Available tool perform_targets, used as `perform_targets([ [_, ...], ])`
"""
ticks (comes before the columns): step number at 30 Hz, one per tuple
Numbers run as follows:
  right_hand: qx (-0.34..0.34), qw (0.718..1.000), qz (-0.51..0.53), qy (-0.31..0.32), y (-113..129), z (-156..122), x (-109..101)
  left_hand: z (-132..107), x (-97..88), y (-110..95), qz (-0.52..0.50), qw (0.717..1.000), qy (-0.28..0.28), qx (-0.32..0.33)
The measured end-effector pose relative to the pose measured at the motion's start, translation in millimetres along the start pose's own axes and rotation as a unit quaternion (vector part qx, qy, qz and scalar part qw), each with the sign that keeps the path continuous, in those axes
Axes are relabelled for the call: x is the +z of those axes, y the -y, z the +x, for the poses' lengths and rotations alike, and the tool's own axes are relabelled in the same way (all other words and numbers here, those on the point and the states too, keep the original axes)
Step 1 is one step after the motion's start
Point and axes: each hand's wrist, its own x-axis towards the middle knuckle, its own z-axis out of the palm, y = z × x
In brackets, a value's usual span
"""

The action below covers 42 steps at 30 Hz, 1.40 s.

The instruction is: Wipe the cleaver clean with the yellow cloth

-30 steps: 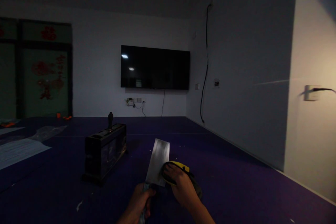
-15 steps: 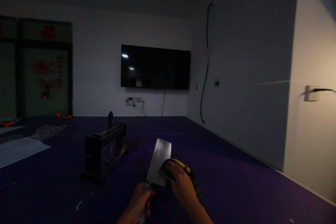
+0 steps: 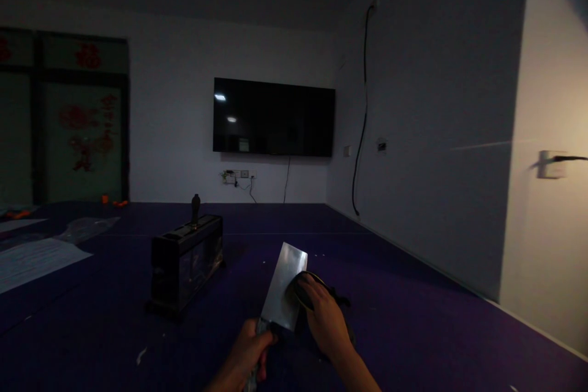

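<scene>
My left hand point(image 3: 248, 355) grips the handle of a broad steel cleaver point(image 3: 283, 285), whose blade points up and away from me. My right hand point(image 3: 324, 318) presses a dark cloth or sponge with a yellow edge point(image 3: 305, 288) against the right side of the blade. Both hands are low in the middle of the view, above a purple floor point(image 3: 413, 318). To the left stands a dark knife block point(image 3: 184, 260) with one black handle point(image 3: 195, 209) sticking up from its top.
A black TV point(image 3: 274, 116) hangs on the far wall, with sockets and cables below it. A white wall point(image 3: 546, 196) with a plugged socket stands close on the right. Pale sheets point(image 3: 32, 257) and plastic lie on the floor at the left. The room is dim.
The cleaver blade has tilted slightly to the right and risen a little. My right hand with the cloth has slid up along the blade, and less of the yellow shows.
</scene>
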Motion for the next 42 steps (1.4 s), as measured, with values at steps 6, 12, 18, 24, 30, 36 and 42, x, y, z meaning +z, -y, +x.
perform_targets([
  [6, 0.003, 1.000, -0.002, 0.012, 5, -2, 0, 0, -0.7, 0, 0.002, 1.000, 0.024, 0.016],
  [12, -0.004, 0.999, 0.001, 0.032, 11, -3, 0, -5, -2.4, 2, -0.028, 0.996, 0.027, 0.077],
  [18, -0.002, 0.999, -0.036, 0.022, 11, -2, -2, -5, -1.0, -3, -0.003, 0.999, 0.018, 0.033],
  [24, 0.012, 0.999, -0.049, -0.005, 2, -1, -3, -11, 2.7, -1, 0.010, 0.995, 0.006, 0.096],
  [30, 0.022, 0.999, -0.042, 0.003, 3, 0, -6, -5, 3.0, 4, 0.032, 0.995, 0.000, 0.092],
  [36, 0.022, 0.999, -0.025, 0.033, 10, -1, -4, -6, 1.3, 0, 0.019, 0.996, -0.004, 0.085],
  [42, 0.011, 0.998, -0.030, 0.051, 15, -3, -1, -12, 1.4, -6, 0.013, 0.997, -0.005, 0.079],
])
